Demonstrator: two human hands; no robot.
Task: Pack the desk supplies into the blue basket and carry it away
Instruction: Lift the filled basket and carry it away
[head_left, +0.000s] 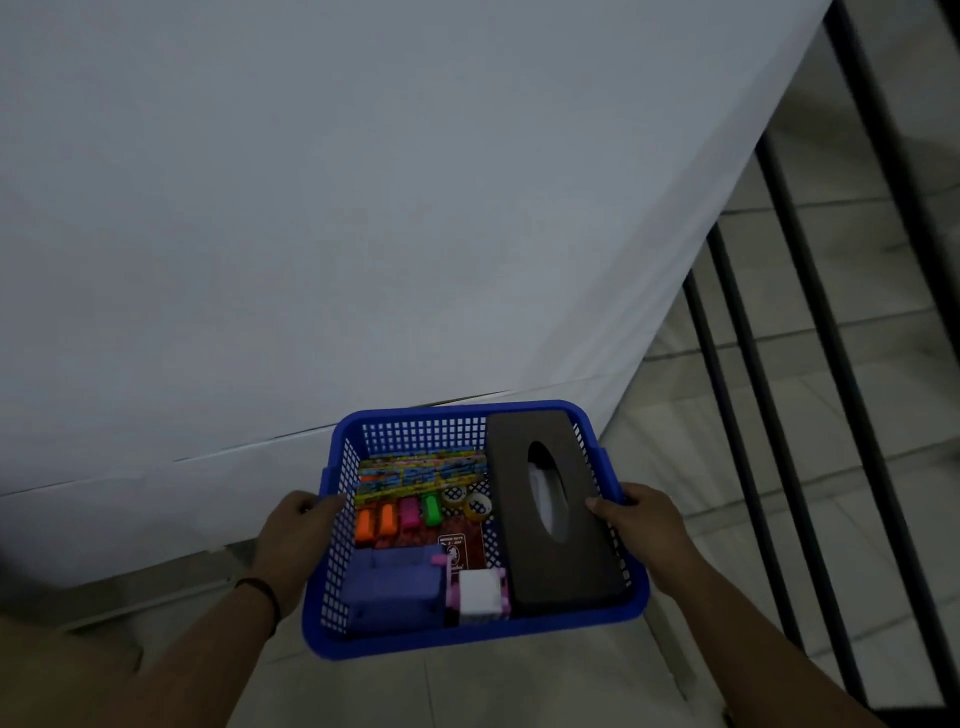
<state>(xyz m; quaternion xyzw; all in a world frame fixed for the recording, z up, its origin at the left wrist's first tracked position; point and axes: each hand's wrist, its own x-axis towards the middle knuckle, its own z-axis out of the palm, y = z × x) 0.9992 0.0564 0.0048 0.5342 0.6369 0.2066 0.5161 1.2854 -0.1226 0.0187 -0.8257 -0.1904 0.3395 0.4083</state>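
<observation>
The blue basket (467, 642) hangs in the air in front of me, off the table. My left hand (291, 540) grips its left rim and my right hand (641, 525) grips its right rim. Inside lies a dark brown tissue box (524, 566) along the right side. Several highlighters (397, 517), orange, pink and green, lie in the middle beside two tape rolls (467, 501). A colourful booklet (421, 470) lies at the far end. A purple box (392, 590) and a pink and white item (478, 592) sit at the near end.
A table under a white cloth (363, 208) fills the upper left, its near edge just beyond the basket. Black railing bars (810, 364) run down the right side. Pale floor tiles (779, 467) lie below and to the right.
</observation>
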